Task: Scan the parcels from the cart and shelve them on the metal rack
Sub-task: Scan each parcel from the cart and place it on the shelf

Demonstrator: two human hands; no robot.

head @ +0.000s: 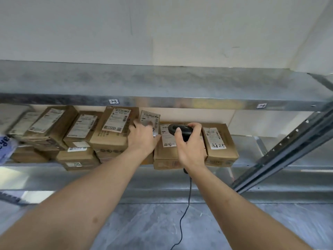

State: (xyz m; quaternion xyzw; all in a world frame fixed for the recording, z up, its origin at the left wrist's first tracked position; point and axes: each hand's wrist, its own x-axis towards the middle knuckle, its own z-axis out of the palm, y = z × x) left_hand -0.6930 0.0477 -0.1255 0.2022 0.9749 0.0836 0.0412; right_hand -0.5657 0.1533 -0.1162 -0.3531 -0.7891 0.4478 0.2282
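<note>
The right hand (189,143) is closed around a black handheld barcode scanner (180,130), its dark cable (187,204) hanging down below the wrist. The left hand (143,137) grips a small flat grey parcel with a white label (150,120), holding it upright between the boxes. Directly under the right hand sits a brown cardboard box with a white shipping label (166,154); the scanner head hovers over that label. Just right of the right hand stands another brown cardboard box marked with handwritten digits (219,141). Left of the left hand, a crowd of labelled brown cardboard parcels (81,134) is stacked. All rest on a shelf of the grey galvanised metal rack (180,102), whose slotted upright (288,147) slants away beyond the right hand.
</note>
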